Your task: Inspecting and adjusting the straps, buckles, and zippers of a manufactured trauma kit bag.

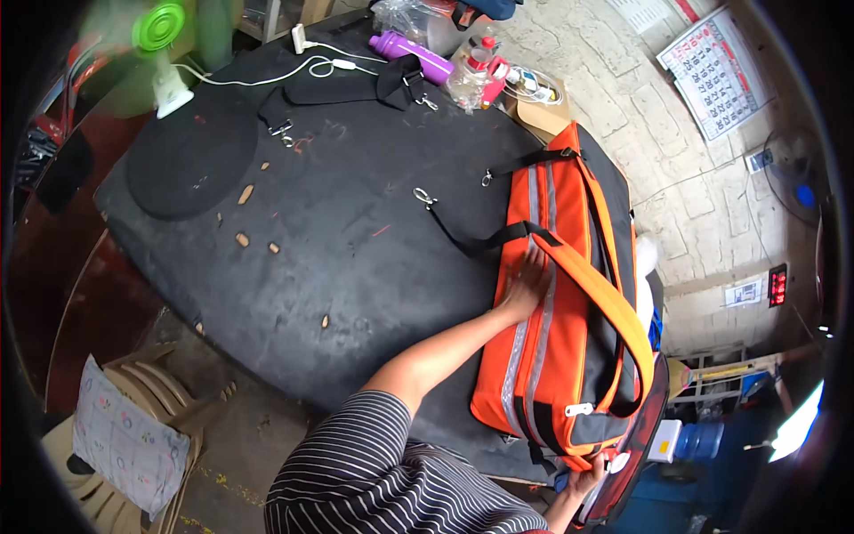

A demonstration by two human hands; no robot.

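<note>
A large orange and black duffel bag [565, 356] with grey striped bands lies on the right part of the black table [356, 258]. My left hand [529, 283] rests flat on the bag's orange side, fingers stretched out beneath the black strap end. At the bag's near end my right hand [583, 485] is closed by the orange edge; what its fingers pinch is too small to make out. Close to it is a white tab [618, 463] on a dark, red-rimmed flap [645, 454]. An orange handle [614, 311] loops over the bag. Metal clips [424, 196] hang from its black straps.
A loose black strap [347, 92] with clips lies at the far side, near a purple bottle [414, 55] and clear plastic bottles [476, 76]. A green fan [160, 36] stands far left. Small scraps [245, 194] dot the table. A cushioned chair [133, 436] stands near left; a brick wall [658, 125] borders the right.
</note>
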